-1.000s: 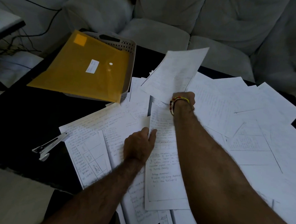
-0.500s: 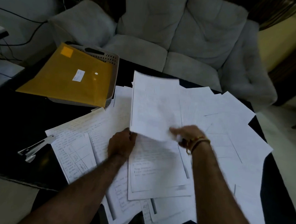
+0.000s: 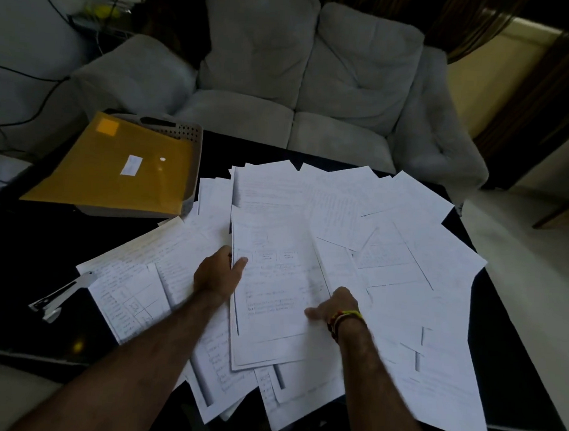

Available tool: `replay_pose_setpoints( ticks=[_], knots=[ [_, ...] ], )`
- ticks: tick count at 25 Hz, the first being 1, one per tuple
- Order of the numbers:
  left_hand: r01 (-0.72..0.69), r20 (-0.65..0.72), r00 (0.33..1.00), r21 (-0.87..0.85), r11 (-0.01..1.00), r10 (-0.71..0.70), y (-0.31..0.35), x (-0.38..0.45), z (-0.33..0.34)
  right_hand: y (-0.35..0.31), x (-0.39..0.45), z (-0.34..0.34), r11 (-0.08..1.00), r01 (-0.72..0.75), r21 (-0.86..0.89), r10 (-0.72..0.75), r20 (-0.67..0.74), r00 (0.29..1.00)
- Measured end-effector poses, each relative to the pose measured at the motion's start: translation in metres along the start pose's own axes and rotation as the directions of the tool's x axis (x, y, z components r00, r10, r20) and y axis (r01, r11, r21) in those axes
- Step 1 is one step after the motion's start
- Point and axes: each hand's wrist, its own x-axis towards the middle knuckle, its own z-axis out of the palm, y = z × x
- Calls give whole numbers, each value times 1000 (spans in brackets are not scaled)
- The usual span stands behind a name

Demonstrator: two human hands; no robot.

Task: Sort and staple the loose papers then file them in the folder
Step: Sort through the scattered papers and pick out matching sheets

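Many loose white papers (image 3: 390, 240) lie spread over a black table (image 3: 28, 244). In the middle sits a small stack of sheets (image 3: 272, 300) with printed text and boxes. My left hand (image 3: 219, 273) pinches the stack's left edge, thumb on top. Wearing a thread bracelet at the wrist, my right hand (image 3: 333, 305) holds the stack's right edge low down, thumb lying on the top sheet. A yellow folder (image 3: 114, 170) rests closed on a grey basket (image 3: 190, 134) at the back left. A silver stapler (image 3: 60, 294) lies on the table left of the papers.
A grey sofa (image 3: 300, 84) stands right behind the table's far edge. Cables hang along the wall at the left. Bare black table shows between the stapler and the basket. The papers reach the table's right and near edges.
My right hand has brought a sheet from the far papers down onto the middle stack and now sits at its right edge. My left hand stayed at the left edge. The camera tilted up.
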Motion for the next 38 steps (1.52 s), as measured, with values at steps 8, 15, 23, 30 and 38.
replay_pose_setpoints(
  ticks=[8,15,23,30,38],
  knots=[
    [-229,-112,969,-744,628,221,68,-32,-57,-18,-24,-50,680,485,551,-308,-385,870],
    [-481,-375,870,-500,720,320,98,-59,-90,-36,-68,-32,453,799,396,-411,-702,581],
    [-667,-598,606,-22,745,525,128,-58,-116,-72,-93,-80,381,924,-47,-500,-851,163],
    [-645,-637,616,-70,761,463,129,-51,-107,-85,-67,-93,347,920,-181,-507,-861,22],
    [-640,-659,585,-16,768,473,129,-51,-104,-80,-70,-82,266,945,-189,-485,-874,-38]
  ],
)
